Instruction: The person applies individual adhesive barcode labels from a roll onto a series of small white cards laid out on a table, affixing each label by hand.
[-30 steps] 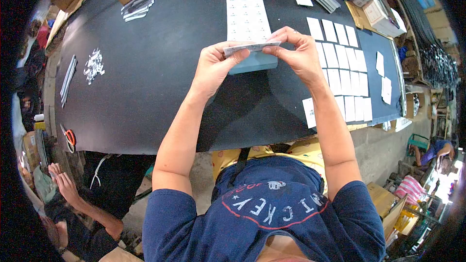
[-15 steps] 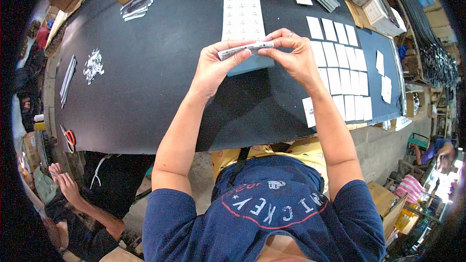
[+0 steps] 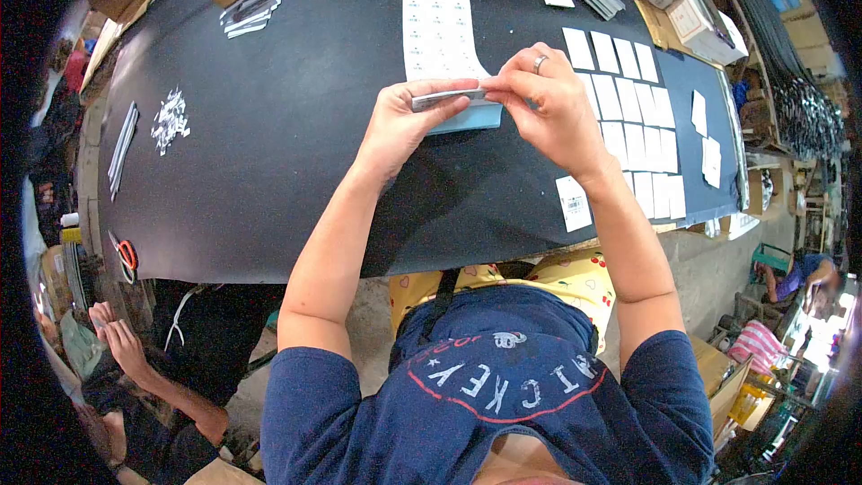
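Note:
Pinched in my left hand (image 3: 401,121) is a narrow grey and white strip (image 3: 442,100), held level above the table. The thumb and fingers of my right hand (image 3: 545,99) are closed at the strip's right end; what lies between their tips is too small to tell. Under and beyond my hands runs a long white sheet of printed labels (image 3: 438,13). A light blue piece (image 3: 467,119) shows just below the strip. Rows of white cards (image 3: 636,145) lie to the right, partly covered by my right wrist.
On the black table (image 3: 260,171) are orange-handled scissors (image 3: 128,256), small white scraps (image 3: 169,122), grey strips (image 3: 262,2) and a printed card (image 3: 573,204). Boxes (image 3: 708,27) stand at the back right. A co-worker's hands (image 3: 115,330) show at lower left.
My right hand has turned and drawn its fingers together at the strip's right end. The strip now shows its grey side more. The label sheet appears slightly further left.

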`<act>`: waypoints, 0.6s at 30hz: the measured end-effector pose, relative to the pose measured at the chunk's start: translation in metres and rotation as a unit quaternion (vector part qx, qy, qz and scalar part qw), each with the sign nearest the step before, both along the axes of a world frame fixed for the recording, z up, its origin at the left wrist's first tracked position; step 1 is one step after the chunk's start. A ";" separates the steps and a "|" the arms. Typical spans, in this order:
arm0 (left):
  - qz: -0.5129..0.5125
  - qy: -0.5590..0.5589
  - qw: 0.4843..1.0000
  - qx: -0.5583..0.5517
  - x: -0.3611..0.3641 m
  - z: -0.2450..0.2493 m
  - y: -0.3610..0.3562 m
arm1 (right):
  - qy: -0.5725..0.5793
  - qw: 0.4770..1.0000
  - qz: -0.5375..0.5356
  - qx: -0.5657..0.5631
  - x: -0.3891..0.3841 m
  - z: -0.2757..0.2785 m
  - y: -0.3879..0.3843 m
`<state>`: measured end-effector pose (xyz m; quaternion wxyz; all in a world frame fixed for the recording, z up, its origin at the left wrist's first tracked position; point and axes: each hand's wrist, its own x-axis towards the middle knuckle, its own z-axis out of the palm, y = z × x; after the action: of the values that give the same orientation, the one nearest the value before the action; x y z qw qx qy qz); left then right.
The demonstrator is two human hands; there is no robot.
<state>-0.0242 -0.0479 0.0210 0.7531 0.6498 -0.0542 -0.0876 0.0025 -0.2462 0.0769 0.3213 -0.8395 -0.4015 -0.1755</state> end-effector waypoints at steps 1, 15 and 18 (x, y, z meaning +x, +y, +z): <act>0.001 0.010 1.000 -0.006 0.000 -0.001 0.000 | -0.013 1.000 -0.004 0.004 -0.001 -0.002 0.000; -0.002 0.019 0.999 -0.030 -0.001 0.001 -0.004 | -0.089 0.994 -0.055 0.012 -0.002 -0.011 -0.002; 0.008 0.008 0.999 -0.031 -0.001 0.001 -0.005 | -0.083 0.995 -0.046 -0.015 -0.002 -0.013 -0.004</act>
<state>-0.0253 -0.0525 0.0222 0.7741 0.6256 -0.0457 -0.0853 0.0002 -0.2501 0.0641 0.2661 -0.8443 -0.3901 -0.2535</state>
